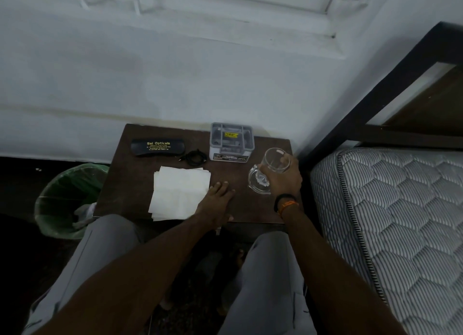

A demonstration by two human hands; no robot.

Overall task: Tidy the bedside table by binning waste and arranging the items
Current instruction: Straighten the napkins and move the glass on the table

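Observation:
A dark brown bedside table (130, 179) stands against the white wall. My right hand (285, 179) grips a clear drinking glass (268, 169) at the table's right side, tilted a little. My left hand (218, 202) rests flat on the tabletop, fingers straight, touching the right edge of a stack of white tissues (180, 192). A black spectacle case (157, 147) with gold lettering lies at the back left. Beside it sits a coiled black cable (194, 157). A grey plastic organiser box (231, 142) stands at the back middle.
A green bin (60, 197) lined with a clear bag stands on the floor left of the table, with crumpled waste inside. A bed with a striped quilted mattress (390, 214) and dark frame (375, 94) is close on the right. My knees sit under the table's front edge.

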